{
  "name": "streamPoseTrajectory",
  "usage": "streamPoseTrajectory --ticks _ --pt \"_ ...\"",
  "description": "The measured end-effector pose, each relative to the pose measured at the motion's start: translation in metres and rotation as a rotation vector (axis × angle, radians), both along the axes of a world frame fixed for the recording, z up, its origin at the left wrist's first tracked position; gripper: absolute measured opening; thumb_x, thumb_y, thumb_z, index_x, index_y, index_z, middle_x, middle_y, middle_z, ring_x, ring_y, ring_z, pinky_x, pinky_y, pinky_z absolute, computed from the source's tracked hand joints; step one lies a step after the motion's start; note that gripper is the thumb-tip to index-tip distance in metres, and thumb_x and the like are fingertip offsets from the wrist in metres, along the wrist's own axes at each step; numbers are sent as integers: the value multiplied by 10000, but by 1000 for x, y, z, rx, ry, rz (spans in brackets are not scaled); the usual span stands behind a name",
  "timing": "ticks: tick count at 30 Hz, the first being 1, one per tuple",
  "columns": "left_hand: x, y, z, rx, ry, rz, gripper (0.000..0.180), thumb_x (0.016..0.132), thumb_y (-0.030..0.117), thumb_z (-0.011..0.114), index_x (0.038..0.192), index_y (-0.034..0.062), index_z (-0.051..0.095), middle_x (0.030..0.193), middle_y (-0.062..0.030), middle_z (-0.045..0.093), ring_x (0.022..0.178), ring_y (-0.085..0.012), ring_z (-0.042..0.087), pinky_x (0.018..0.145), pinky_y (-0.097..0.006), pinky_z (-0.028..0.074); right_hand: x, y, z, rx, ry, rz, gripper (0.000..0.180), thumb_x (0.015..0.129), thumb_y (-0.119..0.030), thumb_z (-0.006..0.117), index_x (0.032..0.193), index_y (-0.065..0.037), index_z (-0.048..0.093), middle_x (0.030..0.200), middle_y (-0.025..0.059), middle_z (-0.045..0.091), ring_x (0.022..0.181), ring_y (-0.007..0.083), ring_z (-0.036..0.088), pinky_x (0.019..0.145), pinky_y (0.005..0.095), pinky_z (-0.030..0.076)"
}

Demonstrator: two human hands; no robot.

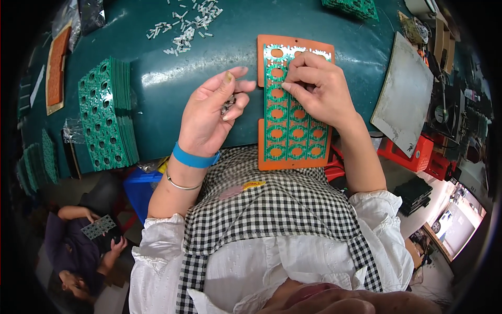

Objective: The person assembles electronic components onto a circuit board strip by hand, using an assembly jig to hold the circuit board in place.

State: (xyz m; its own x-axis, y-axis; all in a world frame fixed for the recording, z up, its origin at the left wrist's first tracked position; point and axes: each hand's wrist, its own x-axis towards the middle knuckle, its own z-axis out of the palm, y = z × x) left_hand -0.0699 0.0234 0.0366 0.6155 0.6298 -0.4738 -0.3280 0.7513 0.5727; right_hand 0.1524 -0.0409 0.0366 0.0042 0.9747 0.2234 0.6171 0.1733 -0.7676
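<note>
A grey panel [405, 94] lies at the right end of the dark green bench [167, 78], a red plastic object [417, 156] below that end. Clear plastic [91, 15] lies at the bench's far left corner. Beneath its near left edge sits a blue container [138, 191]; beyond, a seated person [73, 246].
</note>
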Motion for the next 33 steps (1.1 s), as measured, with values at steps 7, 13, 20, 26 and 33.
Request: streamPoseTrajectory --ticks 7,13,20,26,33 --pt "4 -2 5 8 -22 4 312 972 138 491 1222 -48 497 1110 -163 623 863 -168 607 674 -220 497 0 -1 -3 16 -20 -5 71 710 -61 710 763 -28 674 811 37 610 684 207 605 606 324 480" --pt "3 -4 4 38 34 -13 291 968 139 499 1200 -37 499 1171 -177 600 1059 -236 611 772 -259 533 3 1 -2 49 -68 28 60 719 -62 701 768 -34 682 824 33 608 703 213 611 620 329 487" --pt "4 -5 4 7 32 51 248 970 168 505 1128 -21 535 1151 -173 615 1023 -243 631 756 -266 545 2 1 -4 35 -57 35 70 717 -52 696 784 -38 691 821 34 608 706 212 616 617 326 492" --pt "-3 -1 -2 13 -215 -75 284 974 197 513 1126 -41 547 901 -66 617 671 -93 537 544 -172 401 -5 2 -4 199 -116 33 103 685 0 726 757 -16 654 808 42 607 673 188 607 570 286 486" --pt "10 -9 13 54 -3 -86 332 974 114 473 1259 -56 478 804 -32 574 643 -60 453 534 -165 328 -3 -1 7 123 -177 53 113 697 -66 734 792 -32 682 784 45 601 684 209 618 594 305 506"
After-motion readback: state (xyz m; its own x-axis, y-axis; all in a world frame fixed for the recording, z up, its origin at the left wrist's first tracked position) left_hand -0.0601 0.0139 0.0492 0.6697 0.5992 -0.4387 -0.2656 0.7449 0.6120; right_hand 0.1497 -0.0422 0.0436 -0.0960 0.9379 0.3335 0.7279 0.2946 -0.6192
